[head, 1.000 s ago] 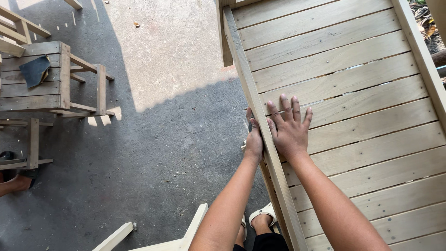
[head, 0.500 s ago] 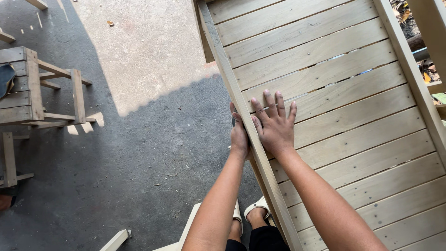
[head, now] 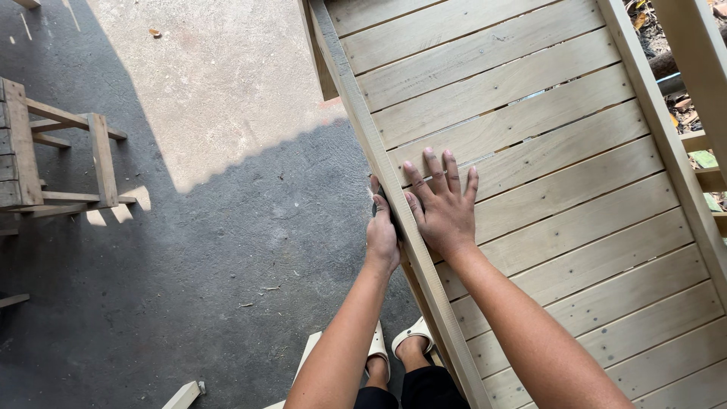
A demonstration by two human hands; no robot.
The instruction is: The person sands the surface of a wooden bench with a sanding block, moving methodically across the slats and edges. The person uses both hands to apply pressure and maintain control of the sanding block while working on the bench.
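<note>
A slatted panel of pale wooden planks [head: 575, 197] fills the right of the view, edged on its left by a long side rail [head: 356, 98]. My right hand [head: 443, 208] lies flat on the slats just inside that rail, fingers spread and holding nothing. My left hand [head: 382, 235] presses against the rail's outer face. Its fingers are closed on a small dark pad [head: 376, 206], mostly hidden between hand and wood. My feet in pale sandals [head: 394, 344] stand below the panel's edge.
A grey concrete floor [head: 227, 265], half in shadow, lies to the left. A wooden frame stool [head: 68, 159] stands at the far left. Loose wood offcuts [head: 185, 394] lie near my feet. Another rail [head: 659, 129] and wood debris border the panel's right side.
The view has drifted, so the stool now sits further left. Both hands stay together on the rail, in much the same pose as before.
</note>
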